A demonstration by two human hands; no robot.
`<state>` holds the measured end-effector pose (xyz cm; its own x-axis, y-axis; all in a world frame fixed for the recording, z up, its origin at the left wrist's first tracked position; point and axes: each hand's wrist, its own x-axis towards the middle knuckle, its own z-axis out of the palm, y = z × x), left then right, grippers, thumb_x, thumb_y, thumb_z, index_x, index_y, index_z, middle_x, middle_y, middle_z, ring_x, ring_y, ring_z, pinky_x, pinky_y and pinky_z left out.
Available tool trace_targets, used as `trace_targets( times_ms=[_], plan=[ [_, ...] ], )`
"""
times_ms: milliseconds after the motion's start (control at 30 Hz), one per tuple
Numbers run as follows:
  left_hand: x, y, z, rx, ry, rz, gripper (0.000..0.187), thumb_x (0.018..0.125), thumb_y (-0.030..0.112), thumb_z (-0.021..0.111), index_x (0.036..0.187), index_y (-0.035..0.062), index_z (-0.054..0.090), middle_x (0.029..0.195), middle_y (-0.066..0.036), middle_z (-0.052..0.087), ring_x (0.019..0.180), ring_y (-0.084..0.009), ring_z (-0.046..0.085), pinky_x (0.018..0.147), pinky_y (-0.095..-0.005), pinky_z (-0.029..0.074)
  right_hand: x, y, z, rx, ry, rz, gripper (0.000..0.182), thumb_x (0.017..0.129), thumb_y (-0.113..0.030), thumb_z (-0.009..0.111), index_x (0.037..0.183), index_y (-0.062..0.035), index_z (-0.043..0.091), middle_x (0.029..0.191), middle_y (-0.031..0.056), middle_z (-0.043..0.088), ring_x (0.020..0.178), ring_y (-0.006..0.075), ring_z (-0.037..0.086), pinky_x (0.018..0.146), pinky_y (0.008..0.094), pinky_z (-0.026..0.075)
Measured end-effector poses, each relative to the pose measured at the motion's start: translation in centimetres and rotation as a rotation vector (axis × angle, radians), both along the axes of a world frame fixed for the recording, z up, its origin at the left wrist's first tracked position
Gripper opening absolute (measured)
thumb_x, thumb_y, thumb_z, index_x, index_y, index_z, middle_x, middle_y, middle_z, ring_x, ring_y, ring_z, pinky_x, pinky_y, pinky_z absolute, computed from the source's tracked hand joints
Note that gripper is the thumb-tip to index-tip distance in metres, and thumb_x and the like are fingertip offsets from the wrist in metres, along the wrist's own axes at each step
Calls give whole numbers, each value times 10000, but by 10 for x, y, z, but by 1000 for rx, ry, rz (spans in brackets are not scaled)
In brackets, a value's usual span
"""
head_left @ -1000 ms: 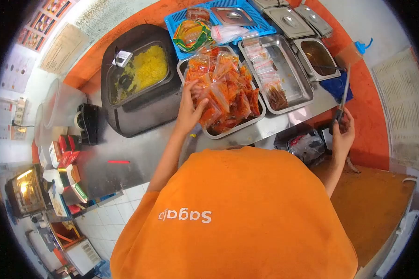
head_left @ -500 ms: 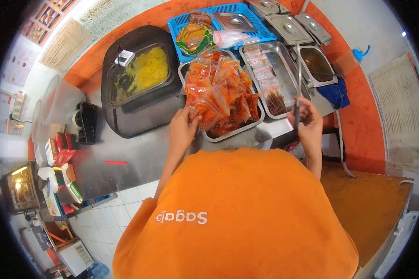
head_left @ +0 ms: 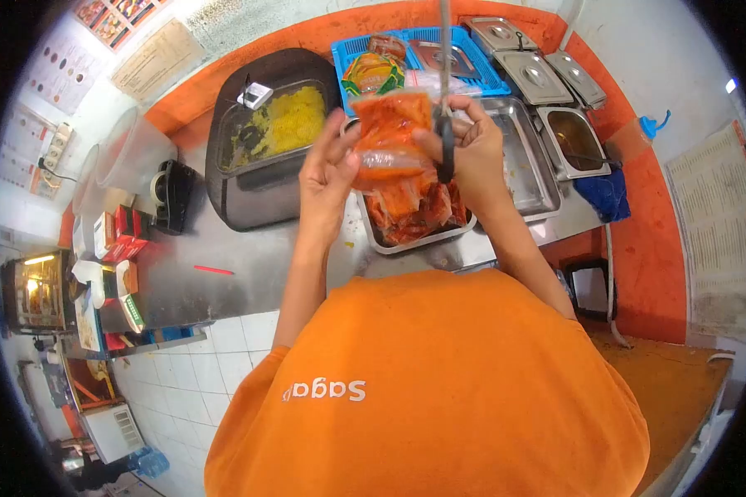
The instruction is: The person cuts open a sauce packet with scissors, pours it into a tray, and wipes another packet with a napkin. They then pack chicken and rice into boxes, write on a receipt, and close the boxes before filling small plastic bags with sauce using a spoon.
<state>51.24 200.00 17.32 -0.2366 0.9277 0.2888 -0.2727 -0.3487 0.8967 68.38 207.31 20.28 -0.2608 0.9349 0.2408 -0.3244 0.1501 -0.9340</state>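
A clear plastic bag of orange-red food (head_left: 392, 120) is raised above the tray, upright between my two hands. Its left edge is held by my left hand (head_left: 327, 170), thumb in front. My right hand (head_left: 477, 149) is closed around a long thin metal utensil with a black handle (head_left: 445, 141), its thumb against the bag's right side. The utensil's shaft points away from me, its far end out of frame. Below, more filled bags (head_left: 414, 211) lie heaped in a metal tray (head_left: 389, 248), partly hidden by the raised bag and hands.
Left stands a dark pan of yellow food (head_left: 286, 120) with a small white device (head_left: 255, 95). Behind is a blue basket (head_left: 348, 54). At right are a metal tray (head_left: 547, 203), lidded containers (head_left: 535, 79) and a blue cloth (head_left: 603, 196). A tape dispenser (head_left: 174, 195) sits left.
One filled bag has been lifted from the heap, toward the camera. My right hand has moved left to the bag, bringing the utensil along. The view has shifted slightly.
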Motion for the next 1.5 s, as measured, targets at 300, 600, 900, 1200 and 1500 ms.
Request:
trace_targets(
  times_ms=[300,600,900,1200,1500],
  plan=[
    [-3,6,4,-182,187,-60,336,808,-12,677,1137,-5,611,1093,-79,639,901,-102,622,746,-209,505,18,5,-7,67,-221,62,408,765,-40,743,1100,-33,510,828,34,633,756,62,581,638,206,474],
    [-57,5,50,-186,428,-87,433,772,-49,684,1187,9,575,1138,-47,616,784,-42,600,652,-191,491,115,-12,-30,162,-750,520,493,780,-309,728,1156,-78,509,778,3,517,709,98,475,634,255,394],
    [-49,29,52,-134,522,-293,443,737,-36,718,1160,5,593,1230,-70,555,751,-61,584,637,-180,471,79,-14,-28,124,-588,655,735,695,-538,751,1195,-50,524,961,22,582,772,113,496,704,250,421],
    [-48,23,67,-78,628,-314,478,708,-19,741,1162,13,595,1223,-80,563,758,-56,600,674,-196,498,71,-19,-23,83,-558,629,695,677,-503,785,1149,-37,578,937,9,594,757,82,508,675,224,424],
    [-46,18,79,-235,613,-356,524,678,-49,746,1172,13,582,1256,-78,537,996,-98,563,715,-208,503,70,-22,-31,81,-542,631,600,700,-358,794,1147,-23,576,786,-9,579,708,62,493,649,237,410]
  ],
)
